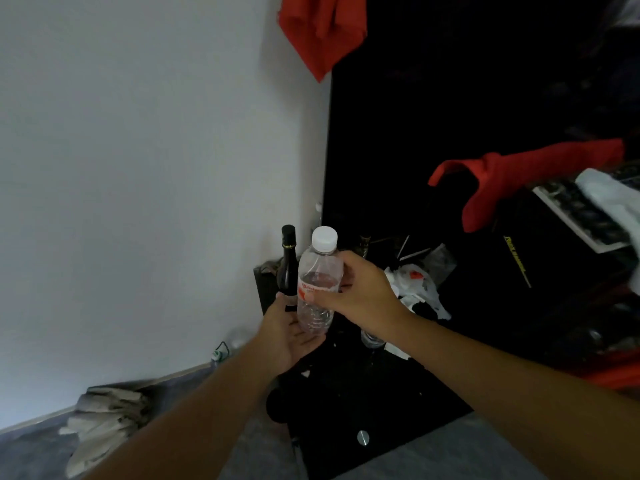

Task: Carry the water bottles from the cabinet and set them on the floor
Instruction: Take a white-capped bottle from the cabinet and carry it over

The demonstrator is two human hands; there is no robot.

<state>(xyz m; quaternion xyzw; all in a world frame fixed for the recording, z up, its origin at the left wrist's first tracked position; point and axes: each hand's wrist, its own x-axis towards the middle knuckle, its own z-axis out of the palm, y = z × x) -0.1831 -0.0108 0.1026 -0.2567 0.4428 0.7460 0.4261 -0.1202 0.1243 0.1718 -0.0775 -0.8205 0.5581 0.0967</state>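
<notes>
A clear water bottle (317, 282) with a white cap and a red-and-white label is held upright above the black cabinet (363, 393). My right hand (360, 292) grips it round the middle from the right. My left hand (287, 330) lies under its base with the palm up and the fingers fairly straight, the thumb near a dark bottle (287, 261) that stands just behind. A second clear bottle (372, 337) stands on the cabinet, mostly hidden under my right forearm. By the wall on the floor lies what looks like another clear bottle (239, 341).
Red cloths (502, 181) hang over the dark cabinet interior. A crumpled white plastic bag (415, 285) lies on the cabinet top. A grey cloth (104, 417) is heaped on the floor at the left, by the white wall. The cabinet front has a metal knob (362, 437).
</notes>
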